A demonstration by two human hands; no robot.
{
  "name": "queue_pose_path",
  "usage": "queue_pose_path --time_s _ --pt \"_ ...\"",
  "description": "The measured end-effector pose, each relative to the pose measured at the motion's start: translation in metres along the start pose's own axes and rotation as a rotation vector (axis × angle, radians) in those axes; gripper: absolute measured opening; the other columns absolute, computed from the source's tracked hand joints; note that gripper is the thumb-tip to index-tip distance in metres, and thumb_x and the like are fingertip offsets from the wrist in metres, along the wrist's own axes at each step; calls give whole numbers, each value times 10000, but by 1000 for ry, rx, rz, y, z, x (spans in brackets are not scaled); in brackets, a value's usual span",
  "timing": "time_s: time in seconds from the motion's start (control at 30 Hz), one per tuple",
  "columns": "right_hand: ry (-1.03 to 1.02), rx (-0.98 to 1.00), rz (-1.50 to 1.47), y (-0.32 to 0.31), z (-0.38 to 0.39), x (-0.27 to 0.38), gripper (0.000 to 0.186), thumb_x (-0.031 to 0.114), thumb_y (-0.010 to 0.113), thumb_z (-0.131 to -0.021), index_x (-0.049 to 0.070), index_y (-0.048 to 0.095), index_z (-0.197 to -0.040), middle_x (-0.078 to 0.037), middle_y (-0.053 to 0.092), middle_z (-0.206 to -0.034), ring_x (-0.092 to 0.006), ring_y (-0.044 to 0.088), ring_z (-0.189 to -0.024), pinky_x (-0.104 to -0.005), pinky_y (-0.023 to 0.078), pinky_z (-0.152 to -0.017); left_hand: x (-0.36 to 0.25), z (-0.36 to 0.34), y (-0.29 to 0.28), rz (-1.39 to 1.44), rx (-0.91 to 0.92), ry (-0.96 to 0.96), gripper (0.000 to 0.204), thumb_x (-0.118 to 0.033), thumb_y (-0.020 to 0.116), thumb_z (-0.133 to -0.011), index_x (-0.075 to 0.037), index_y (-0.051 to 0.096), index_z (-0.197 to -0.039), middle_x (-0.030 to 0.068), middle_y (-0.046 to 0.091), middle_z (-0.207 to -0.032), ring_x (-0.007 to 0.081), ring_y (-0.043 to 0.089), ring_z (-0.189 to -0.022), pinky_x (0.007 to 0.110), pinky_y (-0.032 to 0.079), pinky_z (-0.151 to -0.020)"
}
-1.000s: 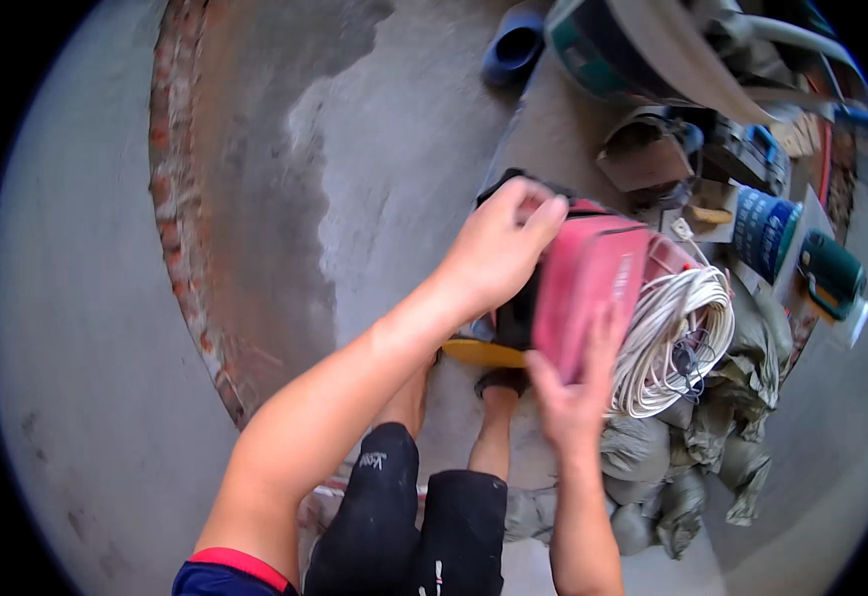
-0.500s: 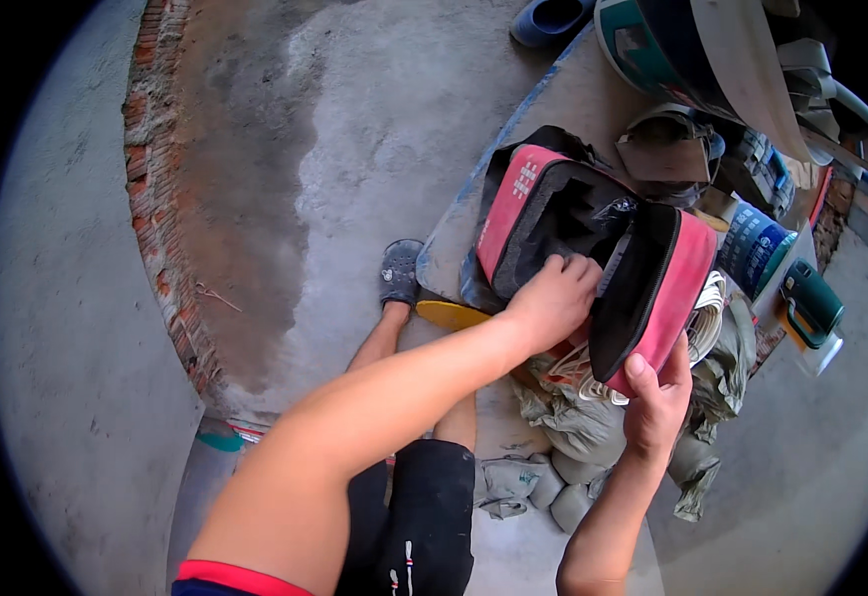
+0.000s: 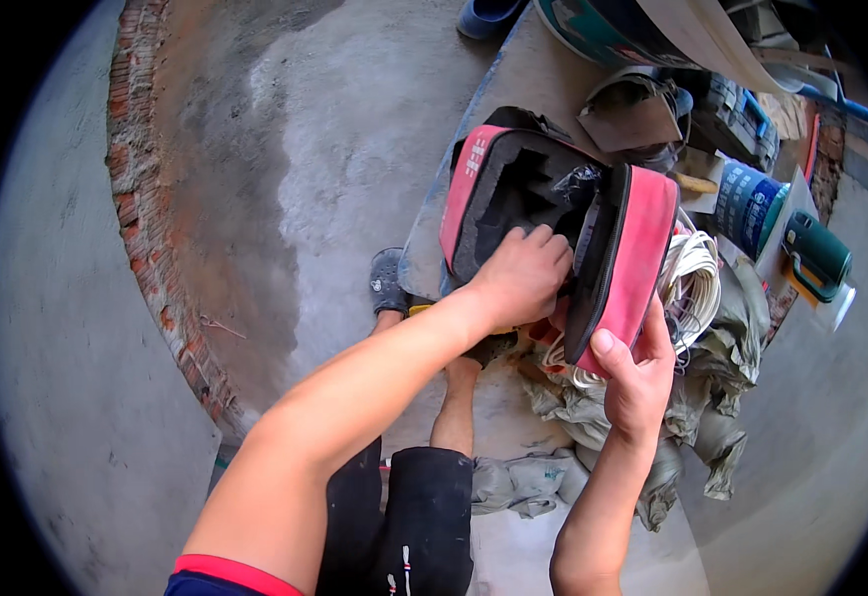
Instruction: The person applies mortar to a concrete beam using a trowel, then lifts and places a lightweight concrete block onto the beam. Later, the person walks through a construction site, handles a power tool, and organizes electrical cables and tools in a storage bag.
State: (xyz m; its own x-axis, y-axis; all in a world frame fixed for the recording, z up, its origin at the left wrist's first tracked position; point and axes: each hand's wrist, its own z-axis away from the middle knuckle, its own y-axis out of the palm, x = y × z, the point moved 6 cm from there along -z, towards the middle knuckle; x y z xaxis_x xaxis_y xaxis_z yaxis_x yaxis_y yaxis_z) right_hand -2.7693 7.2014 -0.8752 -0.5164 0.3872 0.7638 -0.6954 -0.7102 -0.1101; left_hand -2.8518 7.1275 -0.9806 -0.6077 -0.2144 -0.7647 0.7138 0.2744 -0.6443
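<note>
A red and black zippered carry case hangs open in front of me, its grey foam lining showing cut-out hollows. Inside, near the hinge side, lies a crumpled clear plastic wrapper. My right hand grips the near end of the red lid, thumb on the outer face. My left hand reaches over the case's near edge, between body and lid. Its fingers are curled, and their tips are hidden, so what they hold cannot be made out.
Coiled white cable and dusty grey sacks lie beyond my right hand. To the right stand a blue-and-white bucket and a dark green jug-like container. A large tub is at the far right. Broken brick edging runs along the left.
The case and both hands have shifted slightly left in the view. The case is turned a little, so more of its foam interior shows. Both hands keep their places on it.
</note>
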Motion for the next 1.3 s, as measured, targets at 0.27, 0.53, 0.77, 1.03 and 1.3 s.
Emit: queue_pose_path --time_s 0.27,0.53,0.77,1.03,1.3 --pt "44 5 -111 5 2 0 865 38 768 -711 -65 277 -1415 -141 429 -1386 -197 448 -1238 -324 347 -1038 -13 11 -14 120 -65 -34 446 -202 704 -586 4 565 -957 123 570 -922 280 568 -933 399 460 -731" --pt "-58 -36 -5 16 2 -3 823 77 774 -720 -59 320 -1393 -161 307 -1462 -231 377 -1300 -345 298 -1073 22 94 -112 1214 -368 -752 517 -232 642 -768 18 442 -1173 132 559 -1070 261 585 -1056 379 461 -930" --pt "-330 -157 960 100 -6 -53 916 400 744 -728 121 268 -1459 -250 59 -1520 -434 76 -1402 -640 64 -1069 122 98 -104 1190 -250 -970 311 -298 586 -865 -17 570 -999 77 560 -829 189 585 -684 337 534 -657" --pt "-277 -176 998 73 2 -59 900 361 773 -690 171 319 -1444 -224 114 -1518 -414 104 -1405 -600 93 -1093 69 63 -38 901 -7 -983 383 -285 738 -796 47 653 -967 71 663 -825 100 598 -732 235 490 -656" --pt "-158 -542 54 -5 40 -111 245 130 597 -884 -19 523 -1064 -116 539 -1010 -192 552 -850 -299 448 -809 73 60 -54 610 -119 -935 601 -393 770 -737 8 611 -1157 69 625 -839 125 568 -724 265 476 -673"
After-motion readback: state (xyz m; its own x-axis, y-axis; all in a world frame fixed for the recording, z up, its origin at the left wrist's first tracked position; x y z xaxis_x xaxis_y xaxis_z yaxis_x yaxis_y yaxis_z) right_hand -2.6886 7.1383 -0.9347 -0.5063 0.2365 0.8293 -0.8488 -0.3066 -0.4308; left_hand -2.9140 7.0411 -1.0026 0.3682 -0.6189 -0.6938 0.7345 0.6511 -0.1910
